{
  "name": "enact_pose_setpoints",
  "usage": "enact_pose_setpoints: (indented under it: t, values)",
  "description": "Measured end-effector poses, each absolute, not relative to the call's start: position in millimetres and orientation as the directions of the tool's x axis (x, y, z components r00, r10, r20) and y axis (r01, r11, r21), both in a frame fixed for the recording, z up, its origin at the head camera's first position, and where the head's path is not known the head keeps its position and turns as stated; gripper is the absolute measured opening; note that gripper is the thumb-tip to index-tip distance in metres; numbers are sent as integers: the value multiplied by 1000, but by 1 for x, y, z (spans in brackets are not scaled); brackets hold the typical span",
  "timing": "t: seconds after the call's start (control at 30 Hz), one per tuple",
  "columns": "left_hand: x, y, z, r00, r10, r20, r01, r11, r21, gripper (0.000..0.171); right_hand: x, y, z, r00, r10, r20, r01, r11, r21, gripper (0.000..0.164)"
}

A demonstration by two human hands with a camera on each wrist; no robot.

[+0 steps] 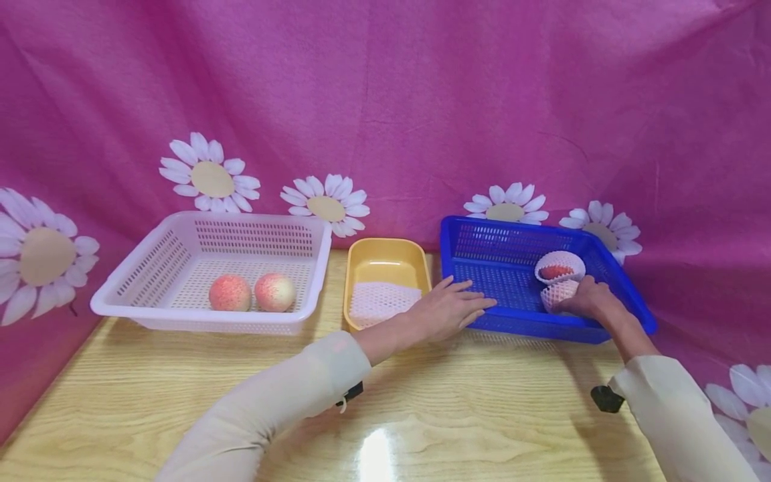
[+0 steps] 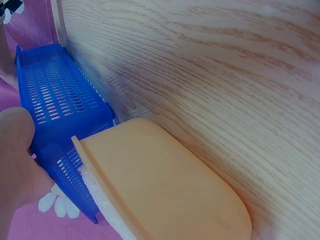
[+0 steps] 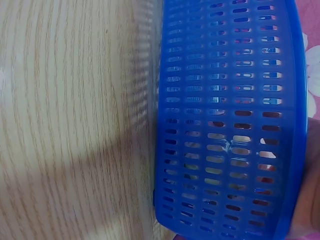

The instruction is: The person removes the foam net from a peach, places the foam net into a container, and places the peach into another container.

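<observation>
Two pink nets (image 1: 571, 260), rear showing red fruit (image 1: 557, 272) | right hand (image 1: 592, 299) grips front net (image 1: 557, 294) | left hand (image 1: 447, 310) outspread, empty

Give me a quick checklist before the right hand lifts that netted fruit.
1. Right hand at the near netted fruit: ok.
2. Grip secure: cannot tell, partly hidden.
3. Left hand free: ok, holding nothing.
4. Blue basket upright on the table: ok.
5. Foam net below the yellow tray's rim: not ok, it shows above it in the left wrist view.
6. Space in the white basket: ok, beside two peaches.
</observation>
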State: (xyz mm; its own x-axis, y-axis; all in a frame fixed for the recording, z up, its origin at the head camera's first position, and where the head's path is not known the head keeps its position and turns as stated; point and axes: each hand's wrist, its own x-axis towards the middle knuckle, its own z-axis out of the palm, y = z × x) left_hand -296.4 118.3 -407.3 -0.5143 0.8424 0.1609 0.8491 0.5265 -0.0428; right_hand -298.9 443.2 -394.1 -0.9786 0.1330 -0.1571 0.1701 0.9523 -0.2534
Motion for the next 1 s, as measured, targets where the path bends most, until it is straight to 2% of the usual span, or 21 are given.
enact_pose_setpoints:
  t: [1.0]
  values:
    - [-297,121,-407,-525,839,147,841,538,-66,43,-292,443,-382,-997,55,50,42,972,-232,90]
